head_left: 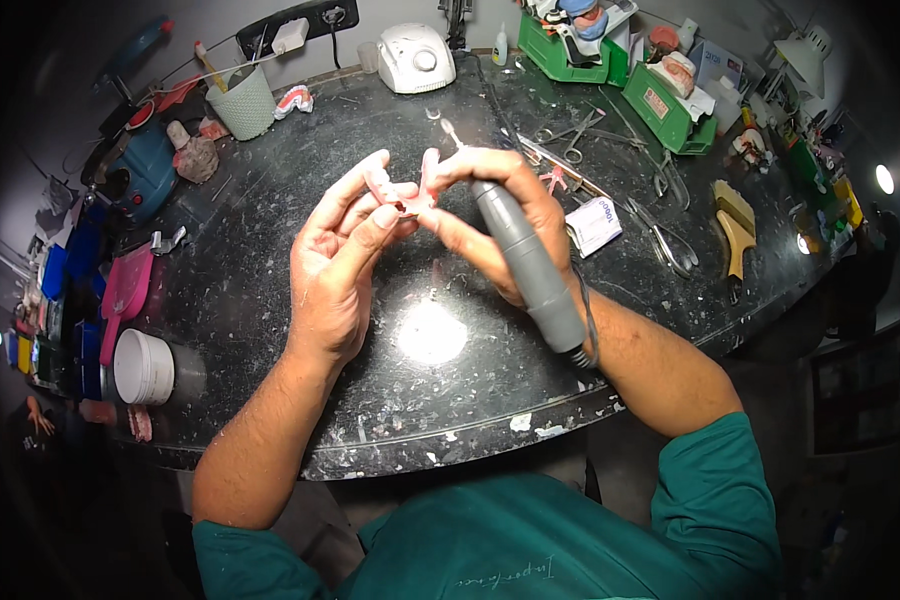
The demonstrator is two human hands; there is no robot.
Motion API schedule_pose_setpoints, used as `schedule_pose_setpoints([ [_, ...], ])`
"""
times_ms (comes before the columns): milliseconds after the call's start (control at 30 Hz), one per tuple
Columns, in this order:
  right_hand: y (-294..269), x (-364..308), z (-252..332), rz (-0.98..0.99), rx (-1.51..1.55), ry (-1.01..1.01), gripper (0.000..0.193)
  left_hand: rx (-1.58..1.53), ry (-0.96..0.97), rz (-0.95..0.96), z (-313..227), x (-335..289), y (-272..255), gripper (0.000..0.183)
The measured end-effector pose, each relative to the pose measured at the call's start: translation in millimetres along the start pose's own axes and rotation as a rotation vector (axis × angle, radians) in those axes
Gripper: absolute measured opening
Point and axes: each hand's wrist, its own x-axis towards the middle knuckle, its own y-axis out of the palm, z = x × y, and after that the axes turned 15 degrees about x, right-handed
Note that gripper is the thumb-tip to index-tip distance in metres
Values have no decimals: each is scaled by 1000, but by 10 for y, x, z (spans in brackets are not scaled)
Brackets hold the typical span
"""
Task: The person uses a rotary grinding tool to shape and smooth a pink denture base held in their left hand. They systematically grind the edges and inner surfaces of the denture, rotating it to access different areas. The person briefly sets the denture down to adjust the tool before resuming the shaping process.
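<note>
Over the middle of the black bench, my left hand (338,255) pinches a small pink denture piece (411,206) between thumb and fingers. My right hand (545,205) is closed round a dark grey rotary handpiece (526,262), its cord running back past my wrist. The handpiece's metal tip (450,130) points away from me, beyond the denture piece and apart from it. Right thumb and fingertips touch the right side of the denture piece, so both hands steady it. Fingers hide part of its shape.
A white control box (416,60) stands at the back. Scissors (572,140), pliers (660,238), a small white packet (594,226) and a brush (736,235) lie to the right. Green bins (667,108) are behind them. A white tub (143,367) and pink dustpan (126,285) sit left.
</note>
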Motion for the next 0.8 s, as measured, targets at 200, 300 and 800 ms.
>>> schedule_pose_setpoints([
  [200,-70,42,30,-127,458,384,38,12,-39,5,37,28,-93,52],
  [300,-63,25,29,-164,489,435,39,32,-46,2,55,31,-99,52],
  [800,-19,34,63,-212,286,245,34,40,-26,-124,103,39,-108,28],
])
